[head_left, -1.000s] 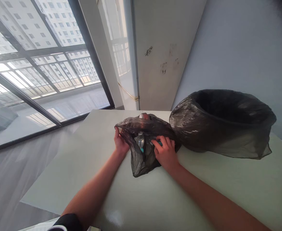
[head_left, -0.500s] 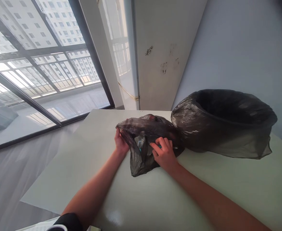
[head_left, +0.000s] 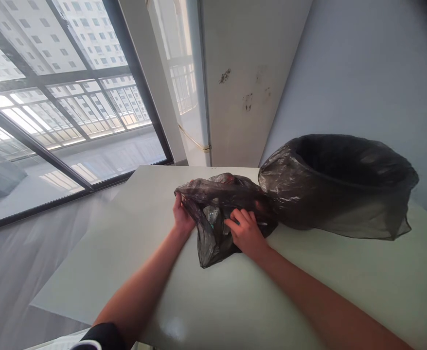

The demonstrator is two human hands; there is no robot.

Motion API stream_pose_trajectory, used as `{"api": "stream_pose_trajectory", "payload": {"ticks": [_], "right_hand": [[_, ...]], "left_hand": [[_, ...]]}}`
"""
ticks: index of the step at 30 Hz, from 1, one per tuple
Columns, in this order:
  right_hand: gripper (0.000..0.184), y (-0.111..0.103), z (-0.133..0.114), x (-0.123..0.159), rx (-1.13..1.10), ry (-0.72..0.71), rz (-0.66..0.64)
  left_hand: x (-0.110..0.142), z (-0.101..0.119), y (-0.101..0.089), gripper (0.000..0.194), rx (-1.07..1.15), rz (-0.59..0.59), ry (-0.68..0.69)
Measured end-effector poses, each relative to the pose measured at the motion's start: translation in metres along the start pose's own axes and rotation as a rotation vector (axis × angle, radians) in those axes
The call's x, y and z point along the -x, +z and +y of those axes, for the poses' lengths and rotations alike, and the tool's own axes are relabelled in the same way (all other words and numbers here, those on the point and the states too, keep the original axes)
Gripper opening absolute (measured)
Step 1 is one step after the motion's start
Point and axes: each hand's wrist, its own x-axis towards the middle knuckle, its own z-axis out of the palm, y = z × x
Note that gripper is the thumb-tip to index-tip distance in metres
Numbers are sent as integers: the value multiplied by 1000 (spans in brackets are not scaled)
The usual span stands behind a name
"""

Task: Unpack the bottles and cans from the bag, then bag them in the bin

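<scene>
A dark, see-through plastic garbage bag (head_left: pixel 231 194) lies crumpled on the pale table, with things inside that I cannot make out. Its mouth faces me, and a crumpled clear piece with a bit of teal (head_left: pixel 211 215) shows there. At the bag's left edge, my left hand (head_left: pixel 183 215) is closed on the plastic and holds that side up. My right hand (head_left: pixel 247 231) lies over the near right side of the bag, fingers bent and gripping the film; the fingertips are partly hidden.
To the right, a trash bin lined with a dark bag (head_left: pixel 301 199) stands on the pale table (head_left: pixel 126 233), touching or almost touching the crumpled bag. A white cabinet-like panel (head_left: pixel 242 131) rises behind the table. Glass doors (head_left: pixel 71 102) are at the left.
My right hand has shifted slightly left and its fingers are more bent over the bag. My left hand keeps its hold on the bag's edge.
</scene>
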Motion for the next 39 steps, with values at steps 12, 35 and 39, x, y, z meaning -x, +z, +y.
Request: {"api": "stream_pose_trajectory", "payload": {"ticks": [12, 35, 39], "right_hand": [[25, 0, 2, -1, -18, -30, -30], [22, 3, 4, 0, -22, 3, -67], [22, 2, 4, 0, -31, 2, -69]], "left_hand": [[-1, -1, 0, 48, -9, 14, 12], [-3, -2, -4, 56, -44, 12, 13], [-1, -2, -2, 55, -51, -8, 17]]}}
